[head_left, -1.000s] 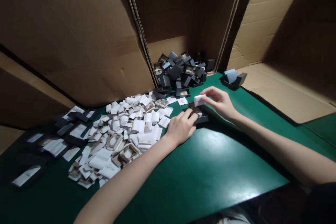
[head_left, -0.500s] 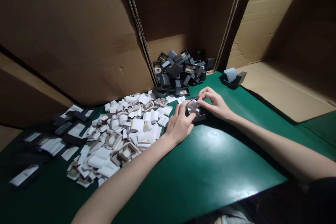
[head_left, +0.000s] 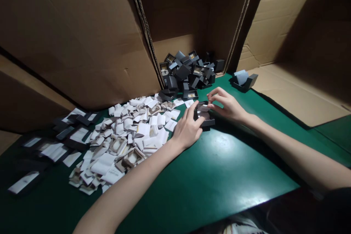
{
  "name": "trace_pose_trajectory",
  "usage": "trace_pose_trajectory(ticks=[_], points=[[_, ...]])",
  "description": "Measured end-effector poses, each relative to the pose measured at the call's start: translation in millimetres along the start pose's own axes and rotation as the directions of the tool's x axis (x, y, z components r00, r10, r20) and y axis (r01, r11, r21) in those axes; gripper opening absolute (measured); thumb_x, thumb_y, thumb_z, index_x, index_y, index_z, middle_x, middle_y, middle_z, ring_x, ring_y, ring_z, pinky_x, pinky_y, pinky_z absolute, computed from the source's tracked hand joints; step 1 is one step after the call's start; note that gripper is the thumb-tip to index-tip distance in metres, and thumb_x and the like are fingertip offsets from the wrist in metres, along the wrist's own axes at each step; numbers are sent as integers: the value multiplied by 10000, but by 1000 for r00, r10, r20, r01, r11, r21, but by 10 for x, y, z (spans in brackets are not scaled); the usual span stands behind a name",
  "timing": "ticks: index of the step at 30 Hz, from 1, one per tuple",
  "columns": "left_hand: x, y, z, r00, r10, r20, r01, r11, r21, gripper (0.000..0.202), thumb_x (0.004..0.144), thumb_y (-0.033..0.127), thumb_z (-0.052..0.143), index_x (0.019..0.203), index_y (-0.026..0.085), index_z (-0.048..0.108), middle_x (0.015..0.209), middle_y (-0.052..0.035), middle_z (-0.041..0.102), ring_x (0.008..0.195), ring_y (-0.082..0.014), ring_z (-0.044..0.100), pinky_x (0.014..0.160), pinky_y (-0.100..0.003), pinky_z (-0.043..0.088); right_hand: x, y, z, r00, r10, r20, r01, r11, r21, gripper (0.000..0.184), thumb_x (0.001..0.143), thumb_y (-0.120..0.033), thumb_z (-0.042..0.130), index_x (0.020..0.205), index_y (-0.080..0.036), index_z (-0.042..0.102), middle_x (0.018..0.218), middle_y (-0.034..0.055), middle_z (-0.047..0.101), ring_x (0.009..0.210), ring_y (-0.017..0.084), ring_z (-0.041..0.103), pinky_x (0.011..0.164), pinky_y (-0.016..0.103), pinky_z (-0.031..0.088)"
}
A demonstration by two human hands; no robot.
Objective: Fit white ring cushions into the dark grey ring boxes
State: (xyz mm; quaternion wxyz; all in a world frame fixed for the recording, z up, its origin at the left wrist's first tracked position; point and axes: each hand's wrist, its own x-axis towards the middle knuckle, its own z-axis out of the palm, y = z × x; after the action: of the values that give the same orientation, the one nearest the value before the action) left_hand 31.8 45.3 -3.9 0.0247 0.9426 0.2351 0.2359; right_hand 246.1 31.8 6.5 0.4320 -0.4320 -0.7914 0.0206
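A small open black box [head_left: 205, 120] lies on the green table [head_left: 219, 175] between my two hands. My left hand [head_left: 188, 128] grips its left side, fingers curled round the edge. From the right, the fingertips of my right hand [head_left: 226, 105] press a small white insert [head_left: 203, 108] down into the box. Left of my hands spreads a heap of white and beige inserts [head_left: 128, 139]. A pile of small black boxes [head_left: 189, 73] sits just behind, inside an open cardboard carton.
Large cardboard cartons [head_left: 82, 36] wall in the back and left. Flat black sleeves with white cards [head_left: 55, 146] lie at the far left. One open black box with a pale insert [head_left: 243, 79] stands at the back right, beside a flat cardboard sheet [head_left: 298, 95].
My right hand has brought the white insert down from above the box into it. My left hand has shifted its fingers up onto the box's left edge.
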Motion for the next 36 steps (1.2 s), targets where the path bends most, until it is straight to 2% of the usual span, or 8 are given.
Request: trace_pose_trajectory(ticks=[9,16,20,27,30,32,36], points=[[-1,-9,5,1000,21,-3,-21,1000,11,299,740,73,552,1017,176,592,1464,-145,235,1292,-340,374,906,-455,512,-50,-61,89,999,-4,-43,0,995,-101,52,902,-247,525,882,-214,559,957,76,573,871,183,574,745,335,508],[5,-11,3,1000,24,-3,-24,1000,15,274,742,78,563,997,173,588,1464,-138,236,1280,-335,388,929,-466,497,-70,-73,116,995,-99,8,99,979,-180,73,913,-216,499,903,-205,570,1072,113,588,972,214,560,794,376,508],[4,-9,5,999,52,-1,-52,999,15,252,744,77,567,977,172,592,1467,-132,234,1287,-337,383,942,-463,490,-73,-69,123,998,-68,-5,66,976,-205,108,924,-199,459,895,-199,563,1081,122,577,967,212,558,774,374,517],[6,-10,-3,998,69,3,-69,997,16,253,747,86,579,984,171,600,1465,-135,245,1279,-340,389,927,-470,499,-83,-89,142,997,-51,-55,37,972,-232,75,896,-217,516,898,-217,591,1048,100,586,934,208,569,762,358,519],[4,-6,-16,995,97,14,-97,995,8,279,750,88,587,1012,181,604,1468,-133,238,1283,-337,386,937,-469,493,-91,-100,175,997,29,-75,-39,990,-135,131,877,-214,525,998,-216,574,1053,101,583,970,216,579,810,365,514],[1,-3,-23,993,116,20,-116,993,0,333,751,84,591,1066,192,597,1469,-132,234,1294,-331,376,958,-464,482,-100,-92,203,988,135,-73,-137,990,-25,234,859,-228,535,1092,-202,531,1060,107,592,989,227,587,814,372,516],[-3,-4,-24,994,112,15,-112,994,-2,372,757,82,592,1108,206,589,1467,-123,241,1304,-326,366,963,-472,482,-110,-52,229,933,358,43,-360,920,152,294,856,-313,538,1125,-193,531,1011,82,658,870,212,629,728,341,517]])
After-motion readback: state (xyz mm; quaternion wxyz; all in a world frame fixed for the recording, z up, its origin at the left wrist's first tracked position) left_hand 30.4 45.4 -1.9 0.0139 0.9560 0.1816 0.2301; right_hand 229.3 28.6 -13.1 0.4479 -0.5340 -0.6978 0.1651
